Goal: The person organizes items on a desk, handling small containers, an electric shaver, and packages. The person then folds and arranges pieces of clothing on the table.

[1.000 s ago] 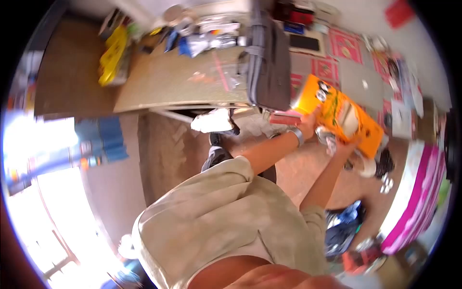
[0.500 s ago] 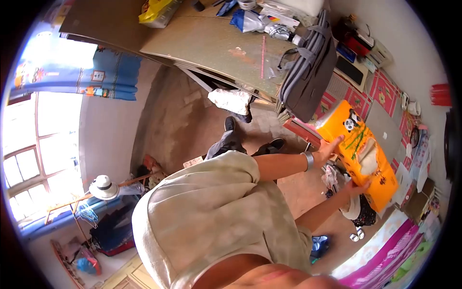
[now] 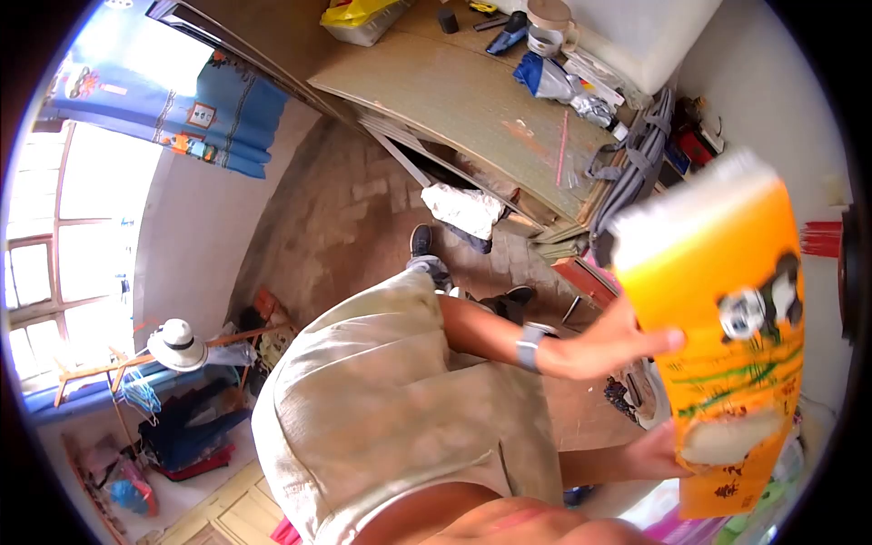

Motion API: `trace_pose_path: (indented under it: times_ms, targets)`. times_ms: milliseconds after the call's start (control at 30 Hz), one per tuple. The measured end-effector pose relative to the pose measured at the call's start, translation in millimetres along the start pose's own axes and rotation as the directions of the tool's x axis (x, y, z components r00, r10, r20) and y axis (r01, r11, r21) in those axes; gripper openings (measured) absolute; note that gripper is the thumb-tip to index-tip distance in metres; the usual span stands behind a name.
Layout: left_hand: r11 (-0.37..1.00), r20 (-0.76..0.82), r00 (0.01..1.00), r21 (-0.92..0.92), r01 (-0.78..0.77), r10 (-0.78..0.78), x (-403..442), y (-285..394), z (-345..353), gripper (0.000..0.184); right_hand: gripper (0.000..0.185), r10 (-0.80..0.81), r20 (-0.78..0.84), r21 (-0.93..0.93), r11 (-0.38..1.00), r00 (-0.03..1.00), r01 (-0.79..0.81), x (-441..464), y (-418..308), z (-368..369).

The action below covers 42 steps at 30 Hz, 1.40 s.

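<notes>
A large orange tissue pack [image 3: 677,313] with a panda print is held up close at the right. White material shows through an oval opening low on its front. My left hand [image 3: 613,345], with a grey band at the wrist, grips the pack's near edge; the thumb lies over the front and the other fingers are hidden behind. Lower down, my right hand [image 3: 661,450] holds the same edge beside the opening, its fingers mostly out of sight. The pack's upper end is blurred.
A worn desk [image 3: 445,95] at the top carries a mug [image 3: 545,38], a silver-blue pouch [image 3: 545,77] and a pink strip [image 3: 561,150]. A grey bag [image 3: 636,168] stands at its end. To the left, a white hat [image 3: 177,345] rests near the window [image 3: 91,218].
The tissue pack has come closer to the camera and is turned more upright, both hands still on it. The view has shifted, and the pack now covers the patterned cloth behind.
</notes>
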<state>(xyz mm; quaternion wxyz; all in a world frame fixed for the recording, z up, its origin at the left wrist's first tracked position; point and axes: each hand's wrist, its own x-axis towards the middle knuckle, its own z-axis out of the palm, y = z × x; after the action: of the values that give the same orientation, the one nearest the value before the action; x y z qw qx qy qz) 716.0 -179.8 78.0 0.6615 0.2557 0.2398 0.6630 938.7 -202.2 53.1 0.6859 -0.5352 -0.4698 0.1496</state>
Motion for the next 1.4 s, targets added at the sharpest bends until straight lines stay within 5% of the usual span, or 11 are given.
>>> trace_pose_path:
  times_ms: [33,67,100,167,200,433,900,1000,1167,1233,1400]
  targets:
    - [0.996,-0.023,0.997,-0.045,-0.078,0.077,-9.7,25.0,-17.8,0.071,0.071,-0.132,0.102,-0.241,0.958,0.986,0.153,-18.9,-15.5,15.0]
    - [0.996,-0.045,0.998,-0.076,-0.055,0.052,-20.7,45.6,-45.4,0.066,0.069,0.078,0.196,0.414,0.897,0.978,-0.154,-38.2,-29.3,29.9]
    - [0.973,-0.071,0.991,-0.193,-0.130,0.118,-27.4,68.0,-65.1,0.068,0.068,0.160,0.393,0.829,0.364,0.905,-0.424,-57.6,-39.4,47.0]
    - [0.956,-0.224,0.967,-0.238,-0.171,0.117,-48.8,111.2,-109.9,0.077,0.068,0.159,0.396,0.844,0.326,0.904,-0.427,-102.3,-52.4,86.2]
    - [0.984,-0.223,0.975,-0.169,-0.054,0.016,-63.7,129.4,-138.3,0.083,0.067,0.535,-0.146,0.579,0.728,0.832,-0.367,-124.0,-99.6,148.7]
    - [0.945,-0.524,0.794,0.072,-0.319,0.308,-80.9,253.4,-338.3,0.062,0.060,0.567,0.555,0.581,0.260,0.609,-0.771,-278.8,-57.9,322.4]
    - [0.985,-0.738,0.661,0.171,-0.006,0.132,-46.5,341.8,-518.0,0.067,0.063,0.717,0.634,0.204,0.208,0.290,-0.957,-348.5,-31.7,482.7]
    - [0.959,-0.784,0.592,0.277,0.067,0.185,-51.6,345.6,-527.5,0.066,0.054,0.667,0.727,-0.339,0.144,-0.162,-0.930,-323.6,-27.8,464.9]
    - [0.981,-0.811,0.561,0.195,-0.007,0.165,-62.9,346.7,-503.8,0.059,0.025,0.607,0.714,-0.355,0.743,0.348,-0.568,-293.2,-55.5,426.7]
    - [0.982,-0.750,0.641,0.184,-0.035,0.164,-61.9,339.9,-490.4,0.049,0.025,0.206,0.469,-0.271,0.959,0.859,-0.082,-270.6,-50.3,414.5]
    - [0.963,-0.767,0.602,0.268,-0.016,0.224,-50.5,336.2,-492.8,0.037,0.049,0.201,0.581,-0.304,0.953,0.789,-0.018,-225.8,-13.9,428.7]
